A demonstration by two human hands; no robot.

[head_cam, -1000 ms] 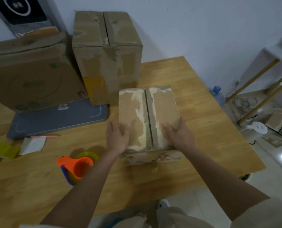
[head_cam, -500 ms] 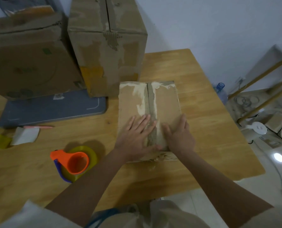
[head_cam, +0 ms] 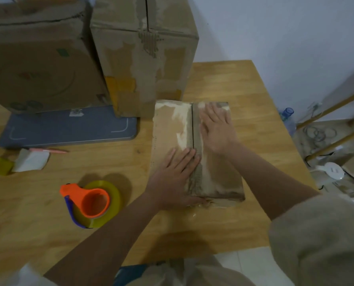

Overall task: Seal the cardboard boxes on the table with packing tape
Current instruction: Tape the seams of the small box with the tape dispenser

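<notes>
- pressing flat: my left hand (head_cam: 177, 178) lies fingers straight on the near half of the small box (head_cam: 167, 129), beside its centre seam; my right hand (head_cam: 217, 129) lies flat on the far right flap. neither grip is curled round anything.
- location: small box sits on the worktop (head_cam: 234, 85), just in front of the tall box (head_cam: 145, 56).
- handling, judged: light, worn board, flaps soft; hold by the side walls, not the torn skin.
- tape dispenser (head_cam: 91, 203) lies left, untouched.
- writing: none legible.
</notes>
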